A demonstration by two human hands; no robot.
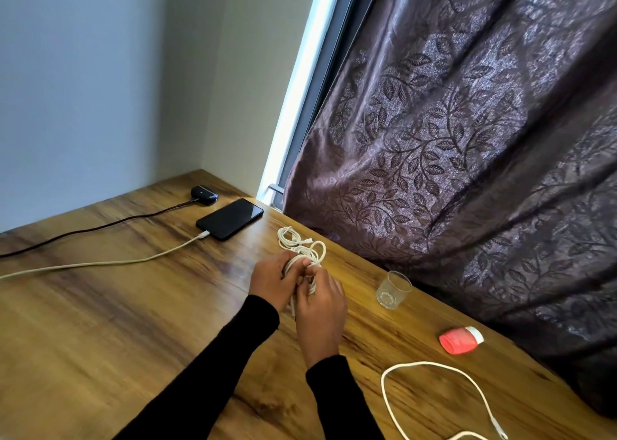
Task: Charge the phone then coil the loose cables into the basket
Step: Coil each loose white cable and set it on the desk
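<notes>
both hands (300,292) grip white cable bundle (302,249) | loops point toward phone (229,218)

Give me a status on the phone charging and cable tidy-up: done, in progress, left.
Done: the phone lies on the desk with a white charging cable plugged in. In hand: both hands, left and right, grip a white cable bundle, partly coiled. Left: the loose white cable at near right; no basket is in view.

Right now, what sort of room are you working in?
Probably a home bedroom or study corner: a wooden desk against plain walls, a patterned curtain over the window, and a phone charging on the desk beside an earbud case.
</notes>
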